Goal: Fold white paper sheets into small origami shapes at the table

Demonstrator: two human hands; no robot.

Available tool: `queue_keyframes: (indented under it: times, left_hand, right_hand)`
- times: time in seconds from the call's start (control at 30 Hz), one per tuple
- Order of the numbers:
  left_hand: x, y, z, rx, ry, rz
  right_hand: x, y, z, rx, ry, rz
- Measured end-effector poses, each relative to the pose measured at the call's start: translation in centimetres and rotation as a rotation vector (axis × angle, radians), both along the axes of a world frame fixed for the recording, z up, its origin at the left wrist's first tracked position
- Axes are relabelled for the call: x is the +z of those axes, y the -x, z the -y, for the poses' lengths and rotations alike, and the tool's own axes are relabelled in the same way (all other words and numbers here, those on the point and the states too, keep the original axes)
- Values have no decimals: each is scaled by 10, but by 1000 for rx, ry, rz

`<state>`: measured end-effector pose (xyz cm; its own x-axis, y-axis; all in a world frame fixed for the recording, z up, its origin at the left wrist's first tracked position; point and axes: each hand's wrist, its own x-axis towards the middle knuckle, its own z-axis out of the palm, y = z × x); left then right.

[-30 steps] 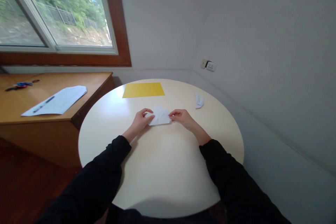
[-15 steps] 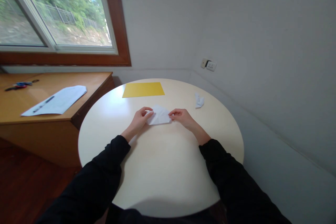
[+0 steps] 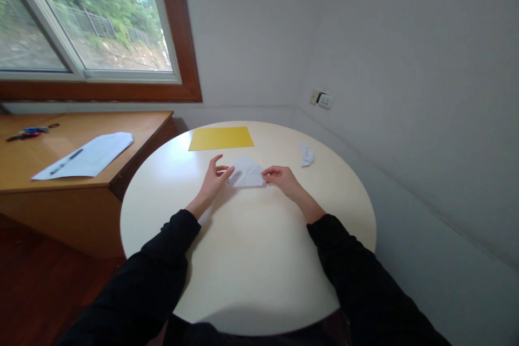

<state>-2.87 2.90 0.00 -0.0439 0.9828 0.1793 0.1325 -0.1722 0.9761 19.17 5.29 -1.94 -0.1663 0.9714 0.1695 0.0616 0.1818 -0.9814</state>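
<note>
The folded white paper [image 3: 247, 173] is between the two hands, at the round cream-coloured worktop [image 3: 251, 265]. The grip of the right hand [image 3: 284, 180] is pinching its right corner. The grip of the left hand [image 3: 212, 181] is loosened, fingers apart; whether its thumb touches the left edge, I cannot tell. A yellow rectangular sheet [image 3: 221, 138] lies beyond.

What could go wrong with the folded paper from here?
The folded white paper might twist: the right hand appears to pinch its right end, while the left hand is open at the other, contact unclear. The left thumb, close to that edge, could bend it.
</note>
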Motion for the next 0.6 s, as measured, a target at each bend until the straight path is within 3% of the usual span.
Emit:
queue_keyframes:
  times: [0.13,0.23,0.43,0.6]
  left_hand:
    - [2,-3,3,-78,206,314]
    - [1,-11,8,-121,255,395]
    - [-2,-20,12,-3,157,279]
    - [-4,-16,13,-78,148,141]
  right_hand:
    - [1,1,1,-60,-10,-18]
    - [4,5,2,-80,-5,-33]
    - [8,11,6,-84,3,-23]
    - [8,9,4,-117,-18,-36]
